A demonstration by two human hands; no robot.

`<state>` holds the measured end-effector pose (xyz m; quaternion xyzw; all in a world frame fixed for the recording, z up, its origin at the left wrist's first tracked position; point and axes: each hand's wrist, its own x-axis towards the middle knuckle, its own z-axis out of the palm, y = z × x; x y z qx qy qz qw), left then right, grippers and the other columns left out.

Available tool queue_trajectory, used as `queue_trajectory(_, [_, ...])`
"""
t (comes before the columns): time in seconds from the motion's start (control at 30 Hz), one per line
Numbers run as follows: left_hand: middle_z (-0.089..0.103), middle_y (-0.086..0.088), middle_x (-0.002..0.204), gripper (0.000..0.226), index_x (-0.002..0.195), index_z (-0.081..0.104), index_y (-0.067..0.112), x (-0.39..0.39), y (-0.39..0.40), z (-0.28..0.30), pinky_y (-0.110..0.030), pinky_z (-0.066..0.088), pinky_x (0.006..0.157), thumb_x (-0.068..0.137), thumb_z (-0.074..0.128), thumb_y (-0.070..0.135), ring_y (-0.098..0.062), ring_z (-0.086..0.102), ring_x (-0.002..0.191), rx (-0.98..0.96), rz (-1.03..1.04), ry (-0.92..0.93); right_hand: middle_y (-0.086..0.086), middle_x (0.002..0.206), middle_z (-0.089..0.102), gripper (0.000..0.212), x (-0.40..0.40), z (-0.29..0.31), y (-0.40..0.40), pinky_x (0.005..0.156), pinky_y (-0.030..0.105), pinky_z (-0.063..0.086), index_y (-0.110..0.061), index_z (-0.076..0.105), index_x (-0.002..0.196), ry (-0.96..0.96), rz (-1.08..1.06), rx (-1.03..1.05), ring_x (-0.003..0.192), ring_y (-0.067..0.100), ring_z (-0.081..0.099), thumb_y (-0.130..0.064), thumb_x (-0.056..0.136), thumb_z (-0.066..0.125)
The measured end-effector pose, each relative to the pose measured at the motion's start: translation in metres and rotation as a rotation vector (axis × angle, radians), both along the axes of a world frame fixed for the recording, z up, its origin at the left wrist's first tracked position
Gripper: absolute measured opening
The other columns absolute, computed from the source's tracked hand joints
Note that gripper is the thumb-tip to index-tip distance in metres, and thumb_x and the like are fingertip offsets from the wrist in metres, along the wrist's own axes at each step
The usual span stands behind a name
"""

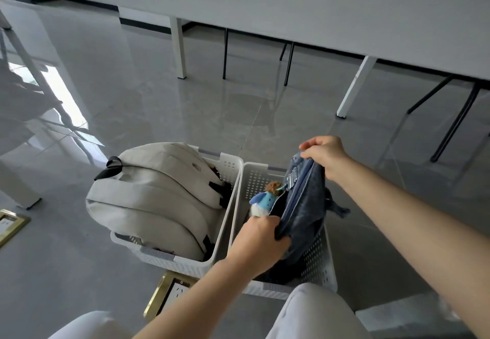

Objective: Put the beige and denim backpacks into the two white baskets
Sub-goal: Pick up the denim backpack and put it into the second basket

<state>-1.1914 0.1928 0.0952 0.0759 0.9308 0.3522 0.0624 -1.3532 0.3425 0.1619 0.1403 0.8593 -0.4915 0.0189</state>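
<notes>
The beige backpack [156, 198] lies on its side in the left white basket [228, 164], bulging over the rim. The denim backpack [305, 200] stands partly inside the right white basket [256, 176], its lower end down in the basket. A small blue plush charm [265, 200] hangs from it. My left hand [258, 240] grips the denim backpack's near lower edge. My right hand [323, 155] pinches its top end, above the basket's far right side.
The two baskets stand side by side on a glossy grey tiled floor. A brass floor socket [169, 295] sits just in front of them, another [10, 226] at the far left. White table legs [354, 89] and black chair legs [456, 121] stand behind. My knees are at the bottom.
</notes>
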Motion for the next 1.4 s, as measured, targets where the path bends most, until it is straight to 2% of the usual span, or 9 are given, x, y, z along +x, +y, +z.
queue_trajectory(0.13, [0.062, 0.002, 0.11, 0.055, 0.113, 0.045, 0.024, -0.01, 0.014, 0.011, -0.038, 0.051, 0.073, 0.073, 0.064, 0.056, -0.025, 0.06, 0.097, 0.081, 0.163, 0.069, 0.001, 0.067, 0.063, 0.02, 0.001, 0.001, -0.028, 0.073, 0.028, 0.051, -0.018, 0.063, 0.068, 0.027, 0.169, -0.077, 0.068, 0.016, 0.058, -0.003, 0.072, 0.077])
queue_trajectory(0.3, [0.056, 0.004, 0.07, 0.018, 0.079, 0.049, 0.013, -0.014, 0.02, 0.019, -0.035, 0.043, 0.066, 0.085, 0.063, 0.023, -0.022, 0.053, 0.076, 0.321, 0.288, 0.243, -0.001, 0.051, 0.05, 0.015, 0.0, -0.014, -0.024, 0.04, 0.018, 0.042, -0.014, 0.055, 0.081, -0.211, 0.044, -0.61, 0.041, 0.008, 0.045, -0.008, 0.085, 0.068])
queue_trajectory(0.43, [0.043, 0.014, 0.061, 0.028, 0.07, 0.043, 0.022, -0.002, 0.01, 0.014, -0.017, 0.033, 0.057, 0.083, 0.067, 0.015, -0.009, 0.042, 0.063, 0.369, 0.158, 0.305, 0.011, 0.083, 0.063, 0.06, 0.016, -0.04, -0.005, 0.062, 0.03, 0.051, -0.011, 0.062, 0.089, -0.742, 0.133, -0.204, 0.072, 0.022, 0.061, -0.07, 0.078, 0.055])
queue_trajectory(0.7, [0.047, 0.011, 0.077, 0.014, 0.079, 0.057, 0.011, -0.018, -0.013, 0.018, -0.022, 0.038, 0.066, 0.087, 0.065, 0.019, -0.007, 0.043, 0.069, 0.332, 0.077, 0.337, -0.001, 0.034, 0.045, 0.027, -0.003, -0.008, -0.026, 0.055, 0.025, 0.035, -0.014, 0.054, 0.07, -0.648, 0.175, -0.233, 0.035, 0.014, 0.044, -0.012, 0.092, 0.039])
queue_trajectory(0.9, [0.043, 0.017, 0.087, 0.004, 0.085, 0.061, 0.009, -0.016, -0.006, 0.023, -0.018, 0.04, 0.073, 0.086, 0.064, 0.011, -0.002, 0.043, 0.079, 0.296, -0.085, 0.436, 0.014, 0.098, 0.069, 0.083, -0.007, -0.012, -0.029, 0.083, 0.035, 0.051, -0.003, 0.068, 0.093, -0.836, 0.245, 0.126, 0.088, 0.026, 0.066, -0.08, 0.071, 0.044])
queue_trajectory(1.0, [0.05, 0.006, 0.091, 0.006, 0.085, 0.061, 0.008, -0.006, -0.003, 0.016, -0.028, 0.045, 0.07, 0.087, 0.061, 0.014, -0.006, 0.041, 0.078, 0.185, -0.198, 0.493, 0.014, 0.056, 0.064, 0.05, 0.014, -0.031, -0.038, 0.06, 0.027, 0.051, -0.004, 0.063, 0.056, -0.981, 0.364, 0.1, 0.053, 0.022, 0.063, -0.04, 0.089, 0.051])
queue_trajectory(1.07, [0.054, 0.0, 0.096, 0.012, 0.087, 0.061, 0.009, 0.0, -0.004, 0.011, -0.034, 0.048, 0.071, 0.088, 0.055, 0.019, -0.012, 0.046, 0.081, 0.144, -0.232, 0.498, 0.012, 0.042, 0.058, 0.035, 0.02, -0.04, -0.041, 0.051, 0.023, 0.046, -0.005, 0.054, 0.06, -0.947, 0.352, 0.171, 0.044, 0.021, 0.057, -0.02, 0.091, 0.047])
queue_trajectory(1.2, [0.055, 0.0, 0.106, 0.022, 0.095, 0.058, 0.011, 0.003, -0.011, 0.008, -0.039, 0.052, 0.073, 0.089, 0.047, 0.029, -0.022, 0.055, 0.095, 0.132, -0.144, 0.47, 0.012, 0.066, 0.055, 0.025, 0.019, -0.047, -0.028, 0.054, 0.029, 0.047, -0.006, 0.051, 0.071, -0.755, 0.295, 0.231, 0.06, 0.022, 0.052, -0.012, 0.095, 0.047])
queue_trajectory(1.4, [0.04, 0.008, 0.081, 0.02, 0.077, 0.044, 0.018, -0.004, -0.034, 0.017, -0.041, 0.045, 0.063, 0.086, 0.051, 0.034, -0.021, 0.047, 0.072, 0.206, 0.05, 0.414, 0.016, 0.068, 0.052, 0.005, 0.001, -0.006, -0.008, 0.043, 0.024, 0.042, -0.002, 0.056, 0.083, -0.345, 0.035, 0.346, 0.053, 0.024, 0.054, 0.0, 0.078, 0.054])
